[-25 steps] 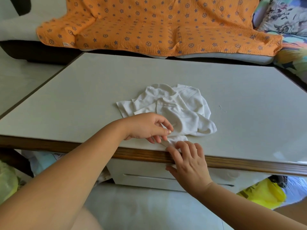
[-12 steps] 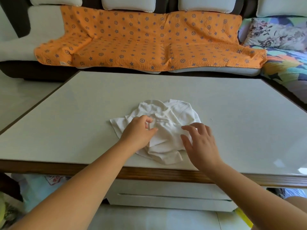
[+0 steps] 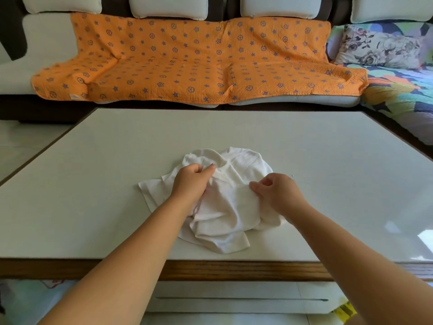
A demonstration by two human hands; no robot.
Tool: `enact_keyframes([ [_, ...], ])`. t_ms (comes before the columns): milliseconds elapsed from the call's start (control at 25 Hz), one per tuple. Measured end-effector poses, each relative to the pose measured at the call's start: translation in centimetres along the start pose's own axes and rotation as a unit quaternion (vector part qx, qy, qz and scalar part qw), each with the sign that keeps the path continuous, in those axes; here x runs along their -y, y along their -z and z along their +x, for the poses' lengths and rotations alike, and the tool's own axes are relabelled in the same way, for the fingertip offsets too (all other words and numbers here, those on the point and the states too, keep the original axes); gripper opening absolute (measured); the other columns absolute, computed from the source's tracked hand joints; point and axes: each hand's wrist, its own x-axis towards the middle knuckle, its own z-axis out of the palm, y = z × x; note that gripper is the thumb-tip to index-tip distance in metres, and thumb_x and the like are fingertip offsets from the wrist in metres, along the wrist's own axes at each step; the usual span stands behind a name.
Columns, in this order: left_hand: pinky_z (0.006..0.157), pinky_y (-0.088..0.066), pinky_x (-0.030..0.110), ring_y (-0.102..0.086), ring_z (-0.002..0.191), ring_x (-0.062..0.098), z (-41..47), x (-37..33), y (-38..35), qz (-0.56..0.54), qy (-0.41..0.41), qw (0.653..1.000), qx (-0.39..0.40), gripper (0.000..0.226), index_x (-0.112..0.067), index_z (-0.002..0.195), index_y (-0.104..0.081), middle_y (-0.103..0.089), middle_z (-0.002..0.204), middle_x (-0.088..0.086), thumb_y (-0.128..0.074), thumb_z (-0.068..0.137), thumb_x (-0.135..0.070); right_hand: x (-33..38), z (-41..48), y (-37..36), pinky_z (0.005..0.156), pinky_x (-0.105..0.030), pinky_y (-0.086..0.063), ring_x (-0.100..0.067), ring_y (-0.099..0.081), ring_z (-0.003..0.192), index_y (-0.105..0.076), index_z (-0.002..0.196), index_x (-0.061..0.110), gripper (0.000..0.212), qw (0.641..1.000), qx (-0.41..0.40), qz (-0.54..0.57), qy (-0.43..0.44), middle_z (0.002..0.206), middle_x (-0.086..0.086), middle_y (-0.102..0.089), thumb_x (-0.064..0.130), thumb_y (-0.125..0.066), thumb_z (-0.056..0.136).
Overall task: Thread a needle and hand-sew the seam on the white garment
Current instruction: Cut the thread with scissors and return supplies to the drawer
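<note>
The white garment (image 3: 222,216) lies bunched on the surface (image 3: 93,165), under and between both hands. The left hand (image 3: 191,181) and right hand (image 3: 276,193) each pinch a fold of it, likely pulling it open to find the seam

The garment (image 3: 225,207) lies on the table (image 3: 328,160) (near its front edge); the sofa (image 3: 46,43) stands behind.

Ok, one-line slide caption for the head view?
Left hand and right hand grip the crumpled white garment on the table.
</note>
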Motion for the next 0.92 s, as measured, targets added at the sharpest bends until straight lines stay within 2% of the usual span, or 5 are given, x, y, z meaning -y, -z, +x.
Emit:
enact_keyframes([
  [360,0.087,-0.046,0.025,-0.059,0.099,0.004,-0.5,-1.8,0.3,-0.101,-0.141,0.985,-0.018,0.023,-0.026,0.071,-0.062,-0.067,0.109,-0.012,-0.062,0.094,-0.031,0.5,0.0,1.9,0.064,-0.026,-0.040,-0.011,-0.052,0.070,-0.059,0.093,0.027,0.008,0.962,-0.013,0.259,0.078,0.080,0.002,-0.060,0.033,-0.055,0.096],
  [480,0.059,-0.039,0.021,-0.047,0.062,0.012,-0.1,-1.5,-0.1,0.020,-0.164,0.984,-0.071,0.028,-0.011,0.079,-0.055,-0.056,0.070,0.001,-0.057,0.097,-0.033,-0.2,0.9,1.8,0.054,-0.019,-0.037,-0.006,-0.047,0.059,-0.060,0.095,0.033,0.008,0.980,-0.049,0.153,0.116,0.069,0.007,-0.050,0.028,-0.054,0.096],
  [600,0.051,-0.036,0.012,-0.047,0.062,0.010,0.5,0.1,-1.0,0.123,-0.141,0.976,-0.112,0.020,-0.016,0.085,-0.051,-0.053,0.070,-0.005,-0.055,0.099,-0.029,-1.0,1.8,0.7,0.054,-0.026,-0.036,-0.011,-0.051,0.067,-0.055,0.100,0.032,0.006,0.994,-0.060,-0.002,0.090,0.073,0.010,-0.051,0.031,-0.050,0.096],
  [800,0.071,-0.042,0.032,-0.056,0.091,0.024,0.7,1.4,-0.8,0.300,-0.056,0.948,-0.088,0.022,-0.016,0.107,-0.050,-0.062,0.107,0.002,-0.052,0.098,-0.036,-2.3,1.9,-1.4,0.073,-0.032,-0.046,-0.021,-0.059,0.094,-0.061,0.104,0.023,0.019,0.985,-0.054,-0.160,0.029,0.099,0.003,-0.064,0.032,-0.047,0.095],
  [920,0.090,-0.044,0.036,-0.053,0.116,0.026,-0.6,0.1,-1.1,0.383,-0.263,0.873,-0.148,0.028,-0.015,0.121,-0.060,-0.058,0.123,0.004,-0.053,0.098,-0.029,-1.8,0.9,-1.9,0.093,-0.037,-0.044,-0.030,-0.053,0.116,-0.067,0.108,0.013,0.023,0.942,-0.188,-0.199,0.194,0.112,-0.005,-0.063,0.022,-0.049,0.097],
])
